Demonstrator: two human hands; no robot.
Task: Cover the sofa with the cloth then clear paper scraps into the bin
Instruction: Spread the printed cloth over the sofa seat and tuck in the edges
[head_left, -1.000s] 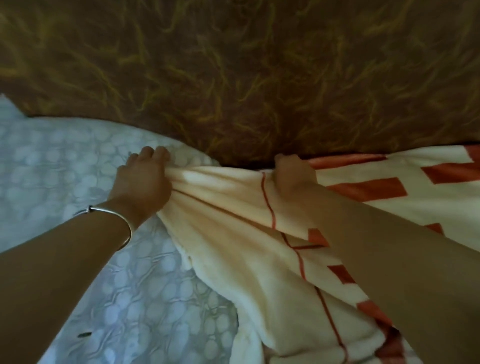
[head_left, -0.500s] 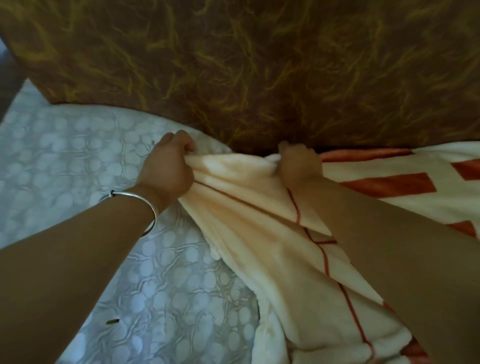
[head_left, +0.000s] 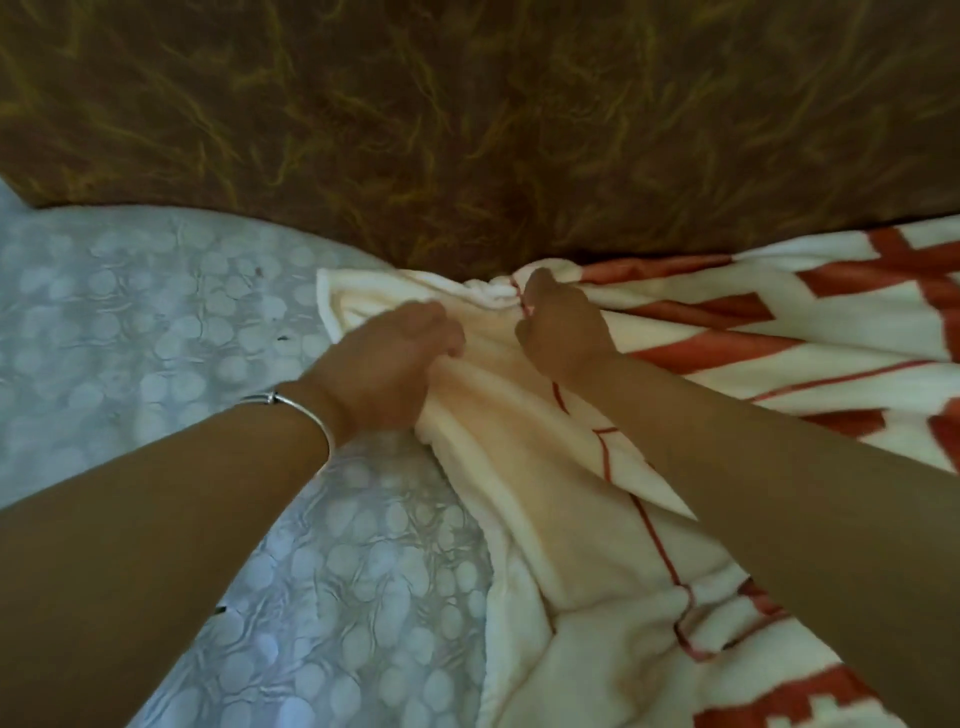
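Note:
A cream cloth (head_left: 582, 545) with red-orange blocks and thin red lines lies over the right part of the sofa seat (head_left: 156, 322), which has a pale bubble-patterned cover. My left hand (head_left: 387, 364), a silver bangle on its wrist, is closed on a fold of the cloth near its left edge. My right hand (head_left: 563, 325) pinches the cloth's top edge where it meets the brown, yellow-streaked sofa backrest (head_left: 467, 130). The cloth's upper left corner lies loose on the seat beyond my left hand.
The left part of the seat shows its bare pale cover, with a few small dark specks (head_left: 283, 338) on it. The backrest fills the whole top of the view. No bin or paper scraps are visible.
My left hand has let go of the cloth's far left corner, moved right and nearer, and now grips a fold closer to my right hand. The corner now lies spread on the seat.

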